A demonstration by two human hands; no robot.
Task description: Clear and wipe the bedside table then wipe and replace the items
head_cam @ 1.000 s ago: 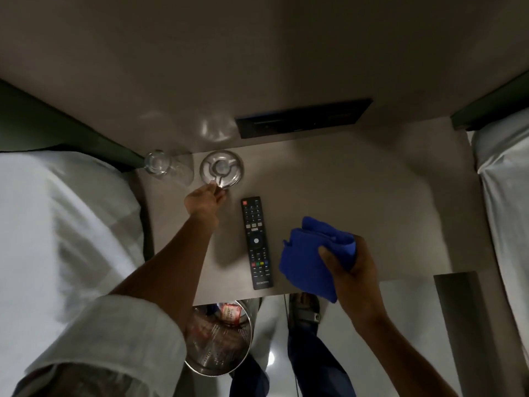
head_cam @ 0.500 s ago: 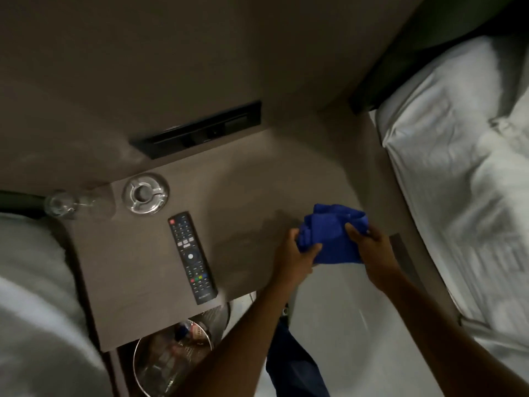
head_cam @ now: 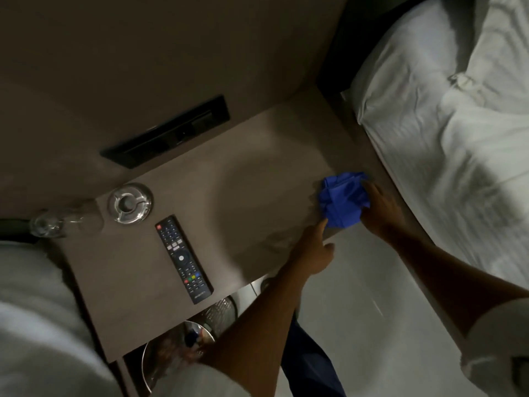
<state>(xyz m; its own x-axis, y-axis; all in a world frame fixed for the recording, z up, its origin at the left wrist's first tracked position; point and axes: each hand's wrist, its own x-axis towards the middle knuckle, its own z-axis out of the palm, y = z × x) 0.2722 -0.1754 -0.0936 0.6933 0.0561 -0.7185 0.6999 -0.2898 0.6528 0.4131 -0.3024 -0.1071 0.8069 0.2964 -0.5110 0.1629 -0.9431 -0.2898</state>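
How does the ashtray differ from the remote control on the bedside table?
The ashtray is round and clear glass; the remote control is long, narrow and black with coloured buttons. The ashtray sits nearer the wall, the remote control nearer the front edge. Both rest on the bedside table, untouched by either hand.

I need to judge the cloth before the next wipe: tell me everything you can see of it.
The cloth is bright blue soft fabric, crumpled into a loose bunch with folds, not spread flat. It lies on the table near its front right corner, close to the bed. The right hand rests on its right side; the left hand has a fingertip at its lower left edge. Whether it is damp cannot be told.
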